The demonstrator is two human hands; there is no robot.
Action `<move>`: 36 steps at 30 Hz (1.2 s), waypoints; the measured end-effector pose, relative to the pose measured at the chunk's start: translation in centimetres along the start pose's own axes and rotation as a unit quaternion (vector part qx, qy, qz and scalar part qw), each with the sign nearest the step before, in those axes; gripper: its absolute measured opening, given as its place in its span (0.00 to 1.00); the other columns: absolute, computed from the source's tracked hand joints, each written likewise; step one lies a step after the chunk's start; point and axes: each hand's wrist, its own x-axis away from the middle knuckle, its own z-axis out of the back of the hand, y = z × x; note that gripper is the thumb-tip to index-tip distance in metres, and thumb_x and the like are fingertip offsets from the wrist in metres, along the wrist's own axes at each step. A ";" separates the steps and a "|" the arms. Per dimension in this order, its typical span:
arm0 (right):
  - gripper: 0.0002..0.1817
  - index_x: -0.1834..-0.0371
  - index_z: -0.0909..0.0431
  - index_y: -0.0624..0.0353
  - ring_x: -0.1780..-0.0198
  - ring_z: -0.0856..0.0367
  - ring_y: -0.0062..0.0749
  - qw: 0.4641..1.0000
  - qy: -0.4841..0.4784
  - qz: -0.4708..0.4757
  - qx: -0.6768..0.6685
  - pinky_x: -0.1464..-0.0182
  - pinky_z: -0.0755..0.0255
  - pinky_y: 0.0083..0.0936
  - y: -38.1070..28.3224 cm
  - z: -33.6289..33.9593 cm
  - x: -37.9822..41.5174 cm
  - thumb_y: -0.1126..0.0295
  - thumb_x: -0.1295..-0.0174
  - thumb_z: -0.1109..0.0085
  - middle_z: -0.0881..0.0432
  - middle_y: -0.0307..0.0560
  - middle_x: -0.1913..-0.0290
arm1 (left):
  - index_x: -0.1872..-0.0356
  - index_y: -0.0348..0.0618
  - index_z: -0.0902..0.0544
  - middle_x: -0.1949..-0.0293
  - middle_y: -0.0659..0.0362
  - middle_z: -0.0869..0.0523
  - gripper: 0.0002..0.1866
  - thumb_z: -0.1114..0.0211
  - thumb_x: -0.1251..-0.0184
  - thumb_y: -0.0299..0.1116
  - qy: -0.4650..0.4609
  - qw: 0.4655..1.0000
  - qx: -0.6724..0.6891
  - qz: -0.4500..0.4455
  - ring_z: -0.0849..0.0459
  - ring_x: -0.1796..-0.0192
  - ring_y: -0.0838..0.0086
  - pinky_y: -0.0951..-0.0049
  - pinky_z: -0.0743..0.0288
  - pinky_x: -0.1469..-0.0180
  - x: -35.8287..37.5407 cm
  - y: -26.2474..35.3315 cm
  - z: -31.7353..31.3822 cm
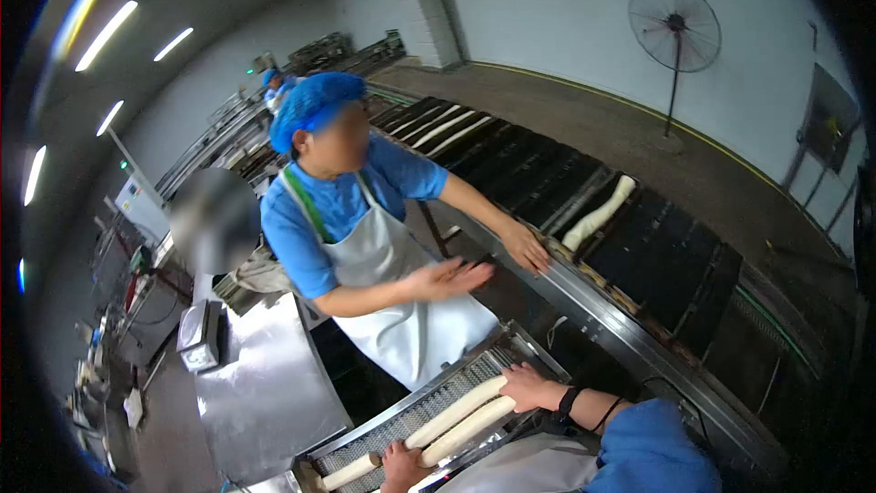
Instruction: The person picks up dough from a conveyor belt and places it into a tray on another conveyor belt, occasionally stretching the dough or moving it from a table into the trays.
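Two long pale dough rolls (456,413) lie side by side on a mesh conveyor belt (429,420) right in front of me. My right hand (527,389) is closed over their far-right ends, with a dark band on its wrist. At their other ends, my left hand (401,467) is curled around the dough, its fingers partly hidden. Just left of that hand, a shorter dough piece (350,473) rests on the same belt, apart from the two rolls.
Across the belt stands a co-worker (365,192) in a blue cap and white apron, one hand on the rail of a line of dark trays (657,246). A dough strip (599,214) lies on one tray. To the left are a steel table (265,383) and a scale (199,336).
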 end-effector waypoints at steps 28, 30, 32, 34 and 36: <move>0.16 0.48 0.27 0.51 0.47 0.25 0.40 0.035 0.497 0.040 -0.866 0.44 0.27 0.37 12.4 8.4 17.7 0.56 0.33 0.44 0.23 0.46 0.50 | 0.28 0.44 0.39 0.32 0.51 0.29 0.36 0.34 0.34 0.39 -0.244 0.641 0.661 -0.305 0.32 0.29 0.61 0.61 0.37 0.30 -22.3 33.9 20.3; 0.14 0.48 0.27 0.50 0.46 0.25 0.41 0.060 0.497 0.016 -0.865 0.44 0.26 0.38 15.0 7.8 16.3 0.59 0.33 0.43 0.24 0.46 0.49 | 0.30 0.42 0.35 0.36 0.53 0.24 0.31 0.36 0.33 0.35 -0.257 0.691 0.632 -0.241 0.28 0.32 0.64 0.64 0.35 0.32 -21.7 30.2 16.8; 0.15 0.48 0.28 0.51 0.46 0.25 0.45 0.055 0.513 -0.064 -0.854 0.44 0.26 0.40 15.3 9.0 15.2 0.67 0.37 0.38 0.27 0.47 0.45 | 0.32 0.41 0.33 0.38 0.54 0.22 0.29 0.37 0.32 0.33 -0.253 0.694 0.662 -0.130 0.25 0.36 0.67 0.67 0.33 0.35 -19.8 25.7 13.1; 0.16 0.49 0.28 0.53 0.47 0.24 0.45 0.073 0.521 -0.073 -0.847 0.43 0.26 0.42 17.0 8.6 13.9 0.71 0.39 0.37 0.27 0.49 0.45 | 0.33 0.40 0.32 0.40 0.55 0.21 0.27 0.37 0.32 0.31 -0.210 0.703 0.680 -0.012 0.23 0.38 0.68 0.67 0.31 0.37 -17.2 21.4 10.3; 0.12 0.56 0.25 0.52 0.51 0.22 0.39 0.127 0.521 -0.110 -0.837 0.43 0.25 0.40 18.2 9.1 12.8 0.72 0.41 0.36 0.23 0.45 0.54 | 0.35 0.40 0.31 0.43 0.56 0.19 0.26 0.37 0.33 0.29 -0.154 0.686 0.706 0.080 0.21 0.41 0.67 0.67 0.30 0.40 -14.0 16.7 7.5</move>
